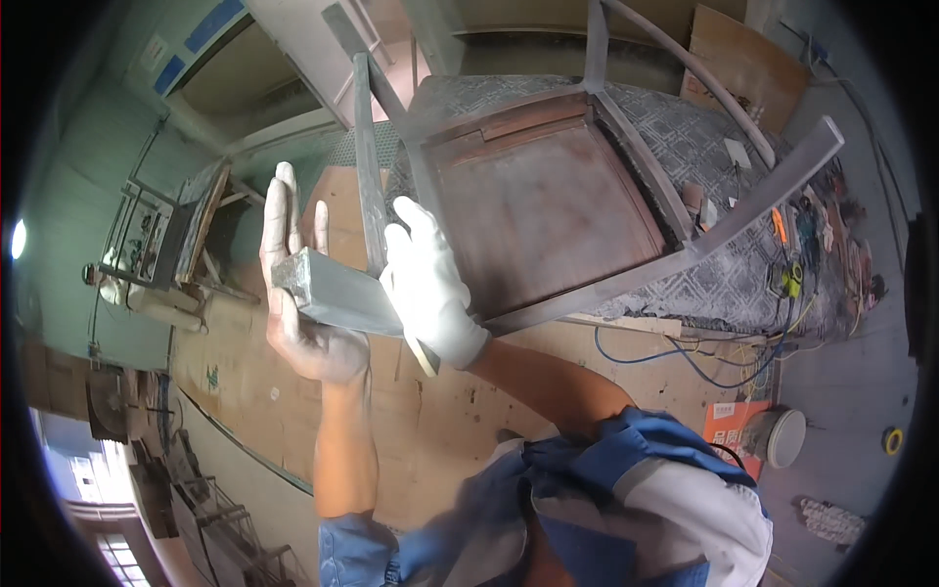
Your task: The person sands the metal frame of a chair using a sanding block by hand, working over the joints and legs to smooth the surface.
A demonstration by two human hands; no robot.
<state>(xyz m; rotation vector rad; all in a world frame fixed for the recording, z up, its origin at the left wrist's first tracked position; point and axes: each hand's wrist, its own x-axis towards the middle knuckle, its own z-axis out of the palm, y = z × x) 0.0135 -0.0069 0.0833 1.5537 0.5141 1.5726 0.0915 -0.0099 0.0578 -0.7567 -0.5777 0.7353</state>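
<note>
Grey bar (347,291) touches left grip (311,342); right grip (427,284) alongside.

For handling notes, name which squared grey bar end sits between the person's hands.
The lower-left squared grey end, flanked by the left hand and right hand; the upper-left end and upper-right end stand clear of both.

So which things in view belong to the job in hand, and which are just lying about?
Apparently in the job: grey wooden frame; left hand; white-gloved right hand.

Apparently lying about: yellow ring; round white container; cardboard sheet.
</note>
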